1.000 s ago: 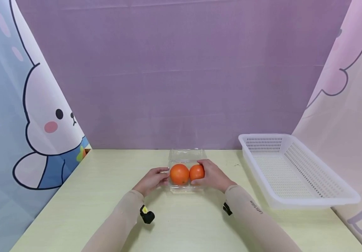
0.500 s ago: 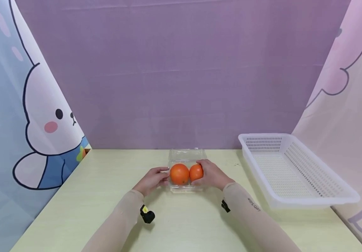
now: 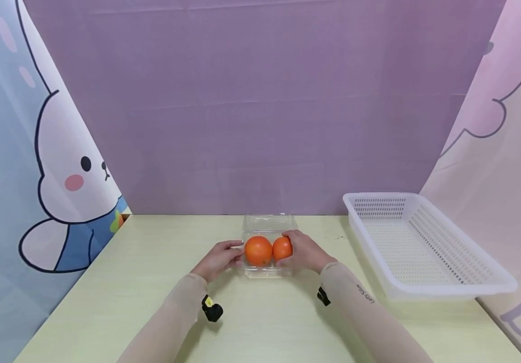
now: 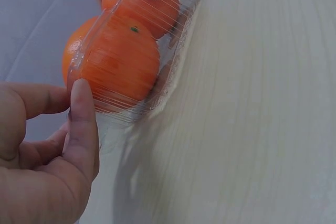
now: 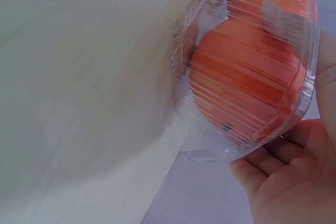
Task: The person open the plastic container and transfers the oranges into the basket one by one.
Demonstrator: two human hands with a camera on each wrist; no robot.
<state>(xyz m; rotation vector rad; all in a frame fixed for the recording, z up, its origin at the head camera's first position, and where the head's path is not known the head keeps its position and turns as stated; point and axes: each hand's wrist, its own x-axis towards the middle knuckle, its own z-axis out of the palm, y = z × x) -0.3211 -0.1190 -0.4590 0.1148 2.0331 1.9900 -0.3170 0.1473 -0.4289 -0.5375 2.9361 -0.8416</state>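
A clear plastic clamshell box point(image 3: 265, 273) stands on the table with its lid point(image 3: 269, 222) raised at the back. Two oranges sit side by side in it: the left orange point(image 3: 258, 251) and the right orange point(image 3: 282, 249). My left hand point(image 3: 219, 259) pinches the box's left rim between thumb and finger, as the left wrist view confirms. On the other side, my right hand point(image 3: 305, 253) grips the right orange, its thumb reaching inside the box wall in the right wrist view. Part of that orange is hidden behind my fingers.
A white perforated plastic basket point(image 3: 423, 290) stands at the right of the pale wooden table point(image 3: 151, 282). Behind rises a purple cloth backdrop point(image 3: 260, 111). A rabbit-print curtain point(image 3: 74, 196) hangs at the left and a pink one point(image 3: 482, 201) at the right.
My right hand has shifted slightly left with the right orange still in its grip. The left hand, the box and the left orange stay in place.
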